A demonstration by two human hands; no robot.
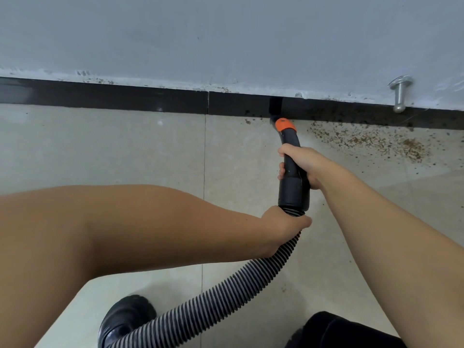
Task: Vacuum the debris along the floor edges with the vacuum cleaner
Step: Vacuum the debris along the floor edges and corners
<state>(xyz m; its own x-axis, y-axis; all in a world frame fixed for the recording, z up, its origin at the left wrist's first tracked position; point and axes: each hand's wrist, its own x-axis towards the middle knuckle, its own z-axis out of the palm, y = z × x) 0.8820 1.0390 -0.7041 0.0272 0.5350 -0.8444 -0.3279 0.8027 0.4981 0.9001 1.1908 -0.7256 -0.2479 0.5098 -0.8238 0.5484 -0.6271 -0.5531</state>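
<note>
Debris (391,144) lies in a brown scatter on the floor (125,146) to the right of the nozzle, thick near the black skirting (100,95) and thinning outward — this part is clearly not yet cleaned. The floor edge to the left of the nozzle looks free of crumbs, so I judge that about half of the visible stretch is done and the right half is left. The vacuum cleaner's nozzle (282,124), with its orange collar, touches the corner where floor meets skirting, just at the left end of the scatter. The right hand (300,167) grips the black curved handle (292,172), its fingers curled around it. The left hand (283,227) holds the ribbed hose (226,285) just below the handle, fingers wrapped around it. The hose runs down toward a black shoe (123,320) at the bottom. On the wall (226,33) above the debris sits a metal door stopper (400,94) — the nozzle must probably pass under it.
</note>
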